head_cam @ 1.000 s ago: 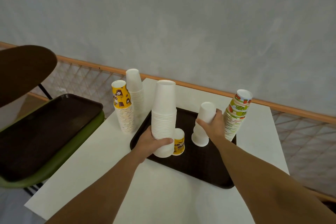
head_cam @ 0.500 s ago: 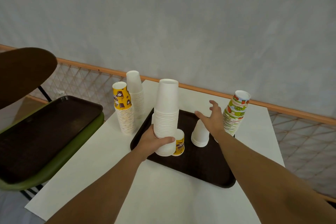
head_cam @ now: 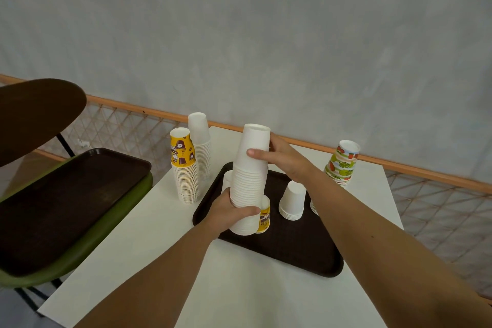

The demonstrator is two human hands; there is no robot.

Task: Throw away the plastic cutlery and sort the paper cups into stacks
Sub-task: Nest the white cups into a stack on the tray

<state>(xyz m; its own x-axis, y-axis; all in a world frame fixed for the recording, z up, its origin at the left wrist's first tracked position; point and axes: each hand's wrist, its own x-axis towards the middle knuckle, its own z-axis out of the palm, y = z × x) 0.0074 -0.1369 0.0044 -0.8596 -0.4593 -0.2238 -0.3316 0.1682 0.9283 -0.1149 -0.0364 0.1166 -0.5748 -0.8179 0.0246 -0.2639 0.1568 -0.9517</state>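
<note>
A tall stack of white paper cups (head_cam: 249, 181) stands upside down on the dark brown tray (head_cam: 292, 245). My left hand (head_cam: 229, 213) grips its lower part and my right hand (head_cam: 282, 160) wraps around its top. A yellow printed cup (head_cam: 265, 218) sits right beside the stack's base. A short white stack (head_cam: 292, 201) rests on the tray to the right. Another white cup (head_cam: 227, 180) peeks out behind the tall stack. No plastic cutlery is visible.
On the white table (head_cam: 159, 234) stand a yellow-topped stack (head_cam: 185, 168) and a white stack (head_cam: 201, 144) at the back left, and a fruit-print stack (head_cam: 342, 162) at the back right. A second brown tray (head_cam: 66, 202) lies on a green chair at the left.
My right hand let go of the short white stack and moved left onto the top of the tall white stack. My left hand stayed on the stack's lower part.
</note>
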